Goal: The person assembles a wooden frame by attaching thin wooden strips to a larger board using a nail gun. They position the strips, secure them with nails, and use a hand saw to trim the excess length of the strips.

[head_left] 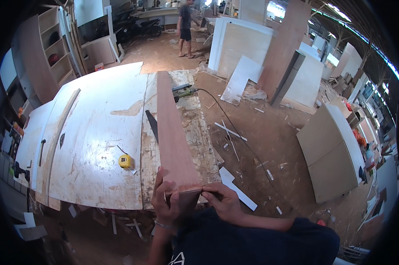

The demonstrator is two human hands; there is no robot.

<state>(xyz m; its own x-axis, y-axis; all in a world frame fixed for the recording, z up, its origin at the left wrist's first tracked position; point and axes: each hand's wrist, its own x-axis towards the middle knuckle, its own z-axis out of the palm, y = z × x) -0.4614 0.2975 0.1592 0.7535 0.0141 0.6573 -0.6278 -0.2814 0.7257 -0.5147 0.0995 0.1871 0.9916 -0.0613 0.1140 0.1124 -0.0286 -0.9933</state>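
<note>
A long reddish-brown wooden board (173, 128) runs away from me along the worktable. Across its near end sits a shorter dark brown piece (189, 198), close against my body. My left hand (165, 201) is closed around the left side of this end, its thumb and fingers on the wood. At the near right corner, my right hand (223, 201) is pinched with the fingertips touching the edge; whatever lies between them is too small to make out. A black handsaw blade (152, 125) shows partly from under the board's left side.
A yellow tape measure (125, 161) lies on the white-topped table (97, 176), left of the board. Beyond the board's right side rests a corded power tool (184, 92). A long wood strip (60, 137) lies further left. Offcuts litter the floor; a person (186, 28) stands far off.
</note>
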